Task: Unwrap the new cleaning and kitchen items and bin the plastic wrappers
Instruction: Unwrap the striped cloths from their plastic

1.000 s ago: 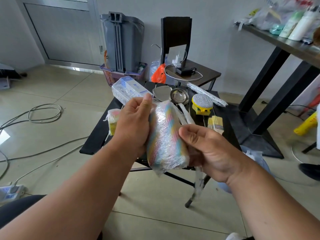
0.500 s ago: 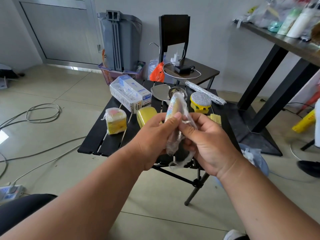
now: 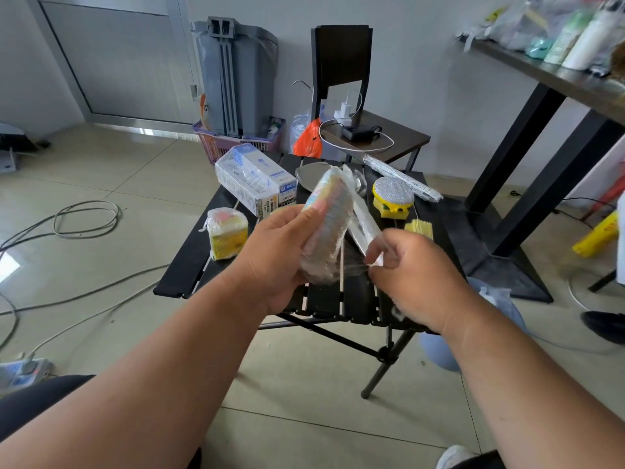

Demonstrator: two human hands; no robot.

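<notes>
Fingers of left hand [image 3: 270,252] wrap the striped sponge pack [image 3: 326,228], held above the tabletop [image 3: 189,269]; right hand [image 3: 411,275] pinches stretched film [image 3: 363,225] just beside the pack. Looks light, squashy, slippery — grip the sponge body, pull at the loose film edge.

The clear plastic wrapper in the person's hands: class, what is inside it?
Inside the plastic wrapper shows a stack of pastel, multicoloured sponge cloths. The left hand covers its lower side, so the count stays hidden. The right hand pinches the film.
</notes>
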